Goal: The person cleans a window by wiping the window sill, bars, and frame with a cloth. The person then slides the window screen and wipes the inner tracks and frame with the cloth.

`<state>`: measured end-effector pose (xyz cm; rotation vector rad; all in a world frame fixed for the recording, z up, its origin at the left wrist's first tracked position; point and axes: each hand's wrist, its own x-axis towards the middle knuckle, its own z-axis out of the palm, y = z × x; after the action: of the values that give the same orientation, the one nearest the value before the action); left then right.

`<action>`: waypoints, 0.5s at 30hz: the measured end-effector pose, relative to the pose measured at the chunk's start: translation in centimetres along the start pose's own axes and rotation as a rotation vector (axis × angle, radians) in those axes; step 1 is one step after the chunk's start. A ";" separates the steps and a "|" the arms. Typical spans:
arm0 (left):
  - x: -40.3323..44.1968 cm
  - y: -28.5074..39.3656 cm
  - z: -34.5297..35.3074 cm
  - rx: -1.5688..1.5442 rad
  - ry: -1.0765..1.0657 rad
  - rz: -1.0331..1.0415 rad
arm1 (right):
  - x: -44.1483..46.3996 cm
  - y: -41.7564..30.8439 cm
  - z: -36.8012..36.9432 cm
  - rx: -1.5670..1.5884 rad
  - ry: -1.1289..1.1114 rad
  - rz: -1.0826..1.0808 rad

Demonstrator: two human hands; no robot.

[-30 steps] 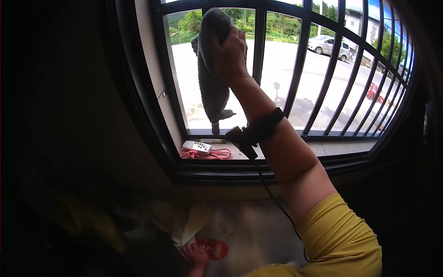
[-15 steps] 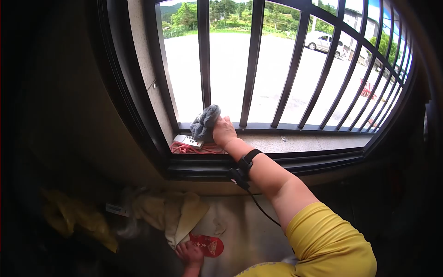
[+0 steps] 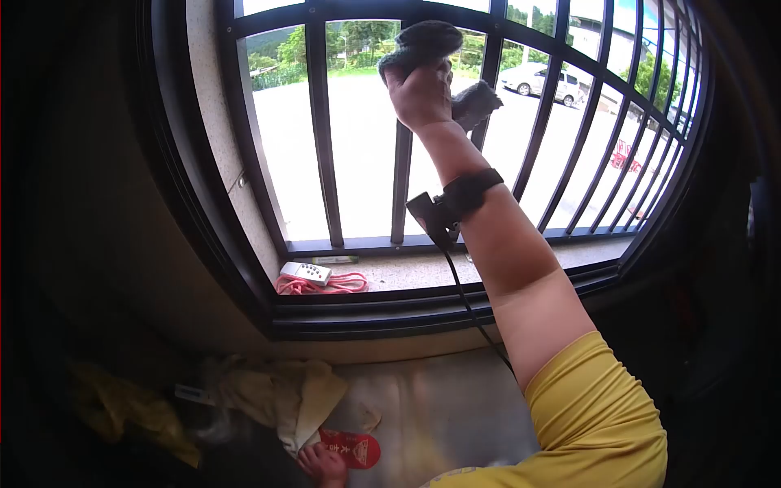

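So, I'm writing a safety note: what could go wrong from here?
The gray cloth in the right hand has a loose end by the window bars, so it might snag or slip through. The black cable hanging from the strap passes in front of the window frame and could catch on it. The white box and pink cord on the sill might get knocked if the hand sweeps low.

Right hand (image 3: 421,99) clutches gray cloth (image 3: 428,41) (fuzzy) at the window bars (image 3: 401,187); left hand (image 3: 323,466) seems to touch a red envelope (image 3: 358,450).
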<state>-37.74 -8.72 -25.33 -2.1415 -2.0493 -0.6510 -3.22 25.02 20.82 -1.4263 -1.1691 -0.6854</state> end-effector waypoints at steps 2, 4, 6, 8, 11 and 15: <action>0.5 0.1 0.1 -0.034 0.083 0.038 | -1.5 0.9 1.5 0.072 -0.077 0.121; 0.5 -0.1 -0.1 -0.031 0.051 0.054 | -3.5 1.6 2.1 0.012 -0.091 0.175; 0.6 -0.1 -0.4 -0.023 0.028 0.059 | -5.8 2.8 1.9 0.017 -0.162 0.110; 0.7 0.1 -0.5 -0.014 0.027 0.051 | -9.6 4.3 1.7 0.036 -0.283 0.151; 0.7 0.1 -0.6 -0.028 0.037 0.058 | -15.5 6.3 1.2 -0.075 -0.582 0.235; 0.6 -0.2 -0.2 0.005 0.022 0.045 | -18.4 7.6 -0.2 -0.307 -1.102 0.399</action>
<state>-37.99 -8.26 -24.94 -2.1615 -1.9829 -0.6605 -2.51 20.52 1.44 -2.3315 -1.5335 0.3032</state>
